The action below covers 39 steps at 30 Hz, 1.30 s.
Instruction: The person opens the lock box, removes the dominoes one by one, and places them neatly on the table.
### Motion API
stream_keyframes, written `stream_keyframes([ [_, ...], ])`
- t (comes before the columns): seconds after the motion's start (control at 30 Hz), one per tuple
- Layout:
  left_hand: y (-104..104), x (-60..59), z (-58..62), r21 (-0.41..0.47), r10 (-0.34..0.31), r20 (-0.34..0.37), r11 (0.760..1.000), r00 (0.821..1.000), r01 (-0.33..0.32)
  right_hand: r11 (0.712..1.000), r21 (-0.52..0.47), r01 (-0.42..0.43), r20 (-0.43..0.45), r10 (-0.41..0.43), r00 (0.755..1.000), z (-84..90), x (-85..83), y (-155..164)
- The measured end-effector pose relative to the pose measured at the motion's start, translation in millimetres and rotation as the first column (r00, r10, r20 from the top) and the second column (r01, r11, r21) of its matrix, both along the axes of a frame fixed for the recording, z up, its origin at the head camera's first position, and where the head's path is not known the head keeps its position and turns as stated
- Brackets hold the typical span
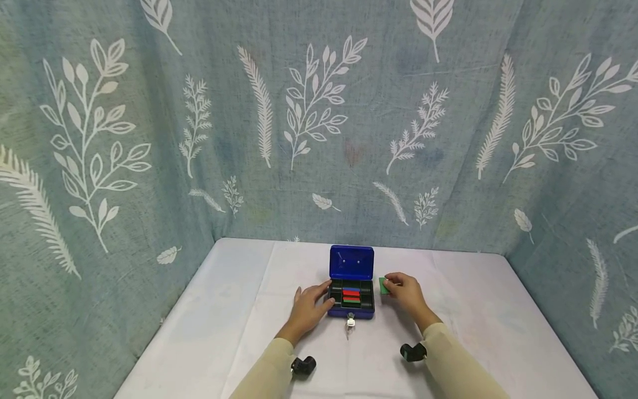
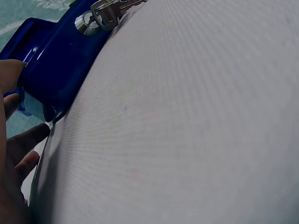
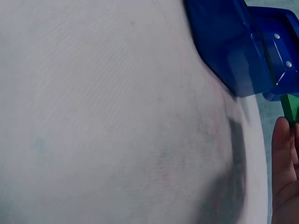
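A blue cash box (image 1: pixel 351 313) stands on the white-covered table with its lid (image 1: pixel 351 262) raised. Its black compartment tray (image 1: pixel 368 293) holds red, blue and green flat pieces (image 1: pixel 351 293) in the middle section. A small key (image 1: pixel 351 321) sits in the front lock, another hanging below. My left hand (image 1: pixel 310 308) rests against the box's left side, thumb at the rim and fingers spread along the wall. To the right of the box, my right hand (image 1: pixel 407 293) pinches a flat green square piece (image 1: pixel 383 286) between thumb and fingers, apart from the box.
White cloth (image 1: pixel 269 321) covers the table. A teal curtain with white leaf prints (image 1: pixel 319 183) hangs behind it and along both sides. Black wrist devices (image 1: pixel 303 366) stick out from both sleeves.
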State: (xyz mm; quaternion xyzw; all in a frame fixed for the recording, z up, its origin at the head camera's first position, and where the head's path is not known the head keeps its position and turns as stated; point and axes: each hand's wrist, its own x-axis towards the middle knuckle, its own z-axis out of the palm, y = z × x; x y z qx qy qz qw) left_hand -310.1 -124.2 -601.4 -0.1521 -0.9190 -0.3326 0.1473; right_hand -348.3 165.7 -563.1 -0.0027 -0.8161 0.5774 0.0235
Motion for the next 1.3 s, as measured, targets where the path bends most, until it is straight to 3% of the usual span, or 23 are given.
stream_keyframes([
  [0.27, 1, 1.1, -2.4, -0.014, 0.014, 0.037, 1.0, 0.999, -0.013, 0.999, -0.017, 0.028, 0.009, -0.028, 1.0, -5.9, 3.2, 6],
  [0.7, 2, -0.9, -0.6, -0.024, 0.013, 0.035, 1.0, 0.999, -0.012, 0.997, 0.015, 0.075, 0.005, -0.075, 0.997, -15.2, 6.6, 14],
  [0.97, 1, -1.9, 0.8, -0.012, 0.003, 0.03, 1.0, 1.0, -0.003, 0.995, 0.005, 0.101, 0.056, -0.101, 0.993, -17.2, 7.9, 15],
  [1.3, 1, 0.1, 0.6, -0.021, 0.02, 0.039, 1.0, 0.999, -0.019, 0.995, 0.035, 0.093, 0.058, -0.095, 0.994, -18.3, 9.5, 18],
])
